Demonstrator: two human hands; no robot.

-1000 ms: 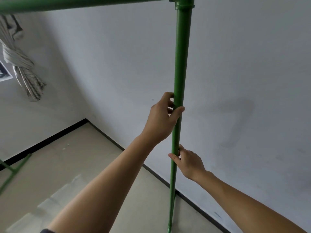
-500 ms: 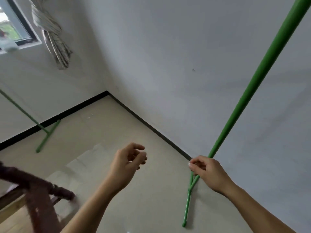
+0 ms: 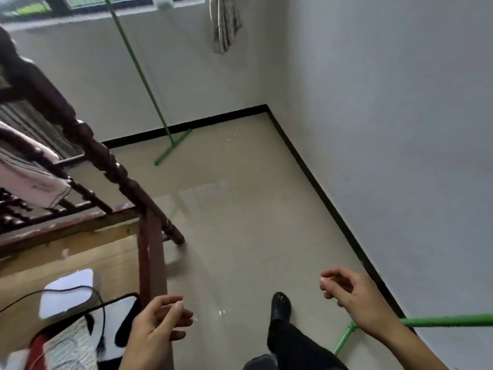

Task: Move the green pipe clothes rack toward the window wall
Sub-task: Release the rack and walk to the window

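Note:
The green pipe clothes rack shows as two ends. Its far upright (image 3: 141,73) rises from a foot bar on the floor beside the window wall (image 3: 80,65). Its near upright (image 3: 448,321) crosses the lower right corner, with its foot bar by the right wall's skirting. My right hand (image 3: 352,297) hovers just above that near pipe, fingers loosely curled and apart, holding nothing. My left hand (image 3: 160,327) is at the bottom centre, fingers half curled, empty, away from the rack.
A dark wooden bed frame (image 3: 101,156) with a turned post fills the left side, bedding, a white pad and a black cable on it. A knotted curtain (image 3: 225,25) hangs by the corner. My black shoe (image 3: 280,307) stands on the shiny tiled floor.
Both hands have come off the near green upright: the left first, then the right. My view has dropped and swung left, bringing in the bed frame and my foot.

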